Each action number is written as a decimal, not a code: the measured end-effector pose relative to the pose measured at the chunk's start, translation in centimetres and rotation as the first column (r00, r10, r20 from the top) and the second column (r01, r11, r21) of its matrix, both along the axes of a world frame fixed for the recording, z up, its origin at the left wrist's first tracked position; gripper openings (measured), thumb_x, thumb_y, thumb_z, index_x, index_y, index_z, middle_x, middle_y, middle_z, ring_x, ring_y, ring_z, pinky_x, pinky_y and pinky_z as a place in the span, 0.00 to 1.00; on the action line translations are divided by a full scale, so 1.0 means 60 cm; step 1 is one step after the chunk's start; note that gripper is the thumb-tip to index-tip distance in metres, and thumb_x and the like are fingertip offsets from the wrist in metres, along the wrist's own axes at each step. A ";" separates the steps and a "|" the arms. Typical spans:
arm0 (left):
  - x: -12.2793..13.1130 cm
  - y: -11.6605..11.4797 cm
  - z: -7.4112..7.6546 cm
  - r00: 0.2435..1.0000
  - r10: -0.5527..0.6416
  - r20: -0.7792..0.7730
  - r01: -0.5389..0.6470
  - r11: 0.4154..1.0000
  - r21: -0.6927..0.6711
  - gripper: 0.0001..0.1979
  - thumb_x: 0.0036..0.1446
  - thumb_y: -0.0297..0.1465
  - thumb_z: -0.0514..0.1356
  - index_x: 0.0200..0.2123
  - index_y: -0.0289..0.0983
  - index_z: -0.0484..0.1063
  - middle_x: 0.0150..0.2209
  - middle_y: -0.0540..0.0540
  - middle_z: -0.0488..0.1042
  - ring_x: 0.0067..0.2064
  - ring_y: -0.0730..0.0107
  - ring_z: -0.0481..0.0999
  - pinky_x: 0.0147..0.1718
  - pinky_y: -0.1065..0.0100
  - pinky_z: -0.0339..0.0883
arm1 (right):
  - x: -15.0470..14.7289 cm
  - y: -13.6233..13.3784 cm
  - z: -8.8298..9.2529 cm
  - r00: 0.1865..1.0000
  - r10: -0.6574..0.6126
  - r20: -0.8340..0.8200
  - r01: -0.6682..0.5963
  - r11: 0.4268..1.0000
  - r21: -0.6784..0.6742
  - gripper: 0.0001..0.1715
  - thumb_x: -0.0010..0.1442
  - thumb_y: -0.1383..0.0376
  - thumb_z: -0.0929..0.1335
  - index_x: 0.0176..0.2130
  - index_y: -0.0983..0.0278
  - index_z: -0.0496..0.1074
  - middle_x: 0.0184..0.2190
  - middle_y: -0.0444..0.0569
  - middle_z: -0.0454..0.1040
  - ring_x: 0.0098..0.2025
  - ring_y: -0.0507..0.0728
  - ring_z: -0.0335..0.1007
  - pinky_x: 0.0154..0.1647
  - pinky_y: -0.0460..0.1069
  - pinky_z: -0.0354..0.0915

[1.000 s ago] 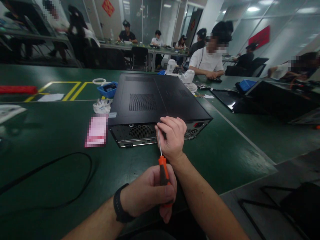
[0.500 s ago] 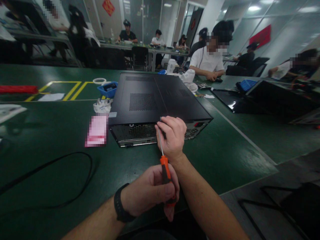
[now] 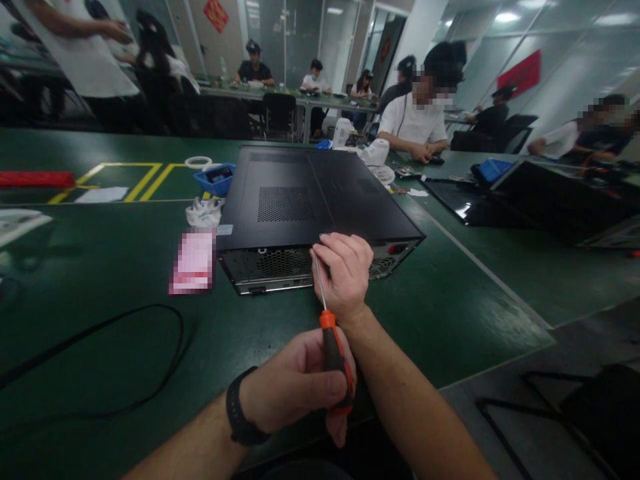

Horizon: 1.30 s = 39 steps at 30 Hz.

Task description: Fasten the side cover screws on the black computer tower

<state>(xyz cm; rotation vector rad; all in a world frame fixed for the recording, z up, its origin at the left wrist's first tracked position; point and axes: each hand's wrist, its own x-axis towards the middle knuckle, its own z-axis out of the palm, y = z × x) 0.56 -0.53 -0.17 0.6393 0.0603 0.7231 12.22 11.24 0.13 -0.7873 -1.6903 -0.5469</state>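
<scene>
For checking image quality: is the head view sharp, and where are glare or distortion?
Head view: screwdriver and computer case are sharp; the background pillar leans, wide-lens distortion; ceiling lamp glares at top right; distant people look soft.

Left hand [image 3: 300, 383]: fist wrapped round the handle of the orange-and-black-handled steel screwdriver [image 3: 327, 333]; black wristband [image 3: 239, 408] at the wrist.
Right hand [image 3: 344, 272]: fingers curled about the shaft near its tip, resting against the rear top edge of the flat black metal computer case [image 3: 300, 200].
Shaft: tilted, tip hidden behind the fingers.
Support: dark green table [image 3: 100, 267].
Left of case: blurred pink card [image 3: 194, 261]; looped black cable [image 3: 150, 373].
</scene>
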 end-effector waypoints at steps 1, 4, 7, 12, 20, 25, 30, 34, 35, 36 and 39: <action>0.000 0.000 -0.001 1.000 -0.001 0.009 0.001 1.000 0.001 0.15 0.57 0.37 0.70 0.36 0.33 0.70 0.25 0.52 0.71 0.20 0.80 0.71 0.23 0.75 0.73 | 0.000 0.000 0.000 1.000 0.000 0.001 0.000 1.000 -0.006 0.11 0.61 0.70 0.74 0.44 0.60 0.75 0.44 0.47 0.83 0.51 0.56 0.78 0.61 0.58 0.66; 0.001 0.000 0.001 1.000 0.011 0.002 -0.011 1.000 0.004 0.15 0.57 0.37 0.70 0.36 0.33 0.70 0.26 0.52 0.71 0.20 0.80 0.72 0.23 0.74 0.74 | 0.000 0.000 0.001 1.000 -0.001 -0.002 0.001 1.000 -0.011 0.11 0.61 0.70 0.74 0.44 0.60 0.75 0.44 0.48 0.83 0.50 0.56 0.78 0.61 0.58 0.66; 0.001 0.001 0.005 0.999 0.022 -0.031 -0.022 1.000 0.001 0.15 0.57 0.37 0.70 0.36 0.33 0.71 0.26 0.50 0.72 0.24 0.77 0.75 0.25 0.74 0.75 | 0.000 0.000 0.000 1.000 -0.007 -0.010 0.006 1.000 -0.010 0.10 0.61 0.69 0.73 0.44 0.61 0.74 0.44 0.48 0.83 0.50 0.56 0.78 0.61 0.58 0.66; 0.000 0.001 0.010 0.998 0.003 -0.062 -0.005 1.000 -0.023 0.19 0.55 0.40 0.71 0.41 0.33 0.74 0.34 0.46 0.76 0.28 0.75 0.78 0.27 0.75 0.74 | 0.001 0.000 -0.004 1.000 -0.013 -0.005 0.013 0.999 -0.041 0.09 0.63 0.68 0.71 0.45 0.60 0.74 0.45 0.48 0.83 0.52 0.56 0.78 0.63 0.57 0.64; -0.004 0.001 0.010 0.997 -0.004 -0.076 0.002 1.000 -0.030 0.16 0.57 0.39 0.70 0.41 0.33 0.75 0.33 0.46 0.77 0.28 0.74 0.78 0.27 0.73 0.73 | 0.001 -0.001 0.002 1.000 -0.008 -0.008 0.008 1.000 -0.025 0.10 0.62 0.69 0.73 0.45 0.61 0.73 0.44 0.49 0.83 0.51 0.58 0.78 0.61 0.58 0.66; -0.001 0.000 0.009 0.999 -0.011 -0.037 0.009 0.999 -0.044 0.15 0.57 0.38 0.70 0.41 0.33 0.76 0.32 0.46 0.78 0.28 0.74 0.80 0.27 0.74 0.75 | 0.001 -0.002 0.004 1.000 -0.004 0.001 0.004 1.000 -0.005 0.12 0.60 0.71 0.74 0.44 0.61 0.74 0.43 0.50 0.83 0.49 0.58 0.79 0.59 0.60 0.68; -0.001 -0.001 0.005 1.000 -0.016 0.009 0.017 0.999 -0.048 0.13 0.58 0.36 0.70 0.41 0.33 0.76 0.33 0.46 0.79 0.27 0.74 0.81 0.28 0.73 0.77 | 0.002 -0.001 0.005 1.000 0.006 0.012 -0.007 1.000 0.016 0.12 0.60 0.71 0.74 0.44 0.61 0.74 0.43 0.49 0.84 0.49 0.57 0.80 0.59 0.59 0.68; -0.001 -0.001 0.004 1.000 -0.020 0.004 0.020 0.999 -0.047 0.14 0.57 0.36 0.70 0.41 0.33 0.76 0.32 0.46 0.79 0.26 0.73 0.81 0.27 0.74 0.77 | 0.000 0.000 0.004 1.000 0.005 0.006 -0.005 1.000 0.009 0.10 0.62 0.70 0.72 0.43 0.60 0.74 0.43 0.48 0.84 0.49 0.56 0.80 0.59 0.58 0.68; -0.001 -0.001 0.004 1.000 -0.016 0.001 0.016 0.999 -0.050 0.14 0.57 0.36 0.70 0.41 0.33 0.76 0.32 0.46 0.79 0.26 0.73 0.81 0.27 0.74 0.77 | 0.000 0.000 0.004 1.000 0.008 0.004 -0.008 1.000 0.003 0.10 0.62 0.71 0.72 0.43 0.60 0.74 0.44 0.48 0.84 0.49 0.57 0.80 0.59 0.58 0.68; -0.001 -0.001 0.004 1.000 -0.014 -0.004 0.014 0.998 -0.054 0.14 0.57 0.36 0.70 0.41 0.33 0.76 0.32 0.46 0.79 0.26 0.73 0.81 0.27 0.74 0.76 | 0.000 0.000 0.004 1.000 0.012 0.002 -0.012 1.000 -0.002 0.10 0.62 0.71 0.73 0.44 0.60 0.74 0.44 0.48 0.84 0.50 0.57 0.79 0.59 0.58 0.68; 0.000 -0.002 0.006 1.000 -0.008 -0.024 0.006 0.998 -0.063 0.15 0.56 0.36 0.71 0.40 0.33 0.75 0.31 0.46 0.78 0.26 0.74 0.80 0.27 0.74 0.76 | 0.001 -0.001 0.002 1.000 0.019 -0.003 -0.019 1.000 -0.014 0.10 0.62 0.70 0.73 0.44 0.61 0.74 0.44 0.49 0.83 0.50 0.57 0.79 0.59 0.58 0.67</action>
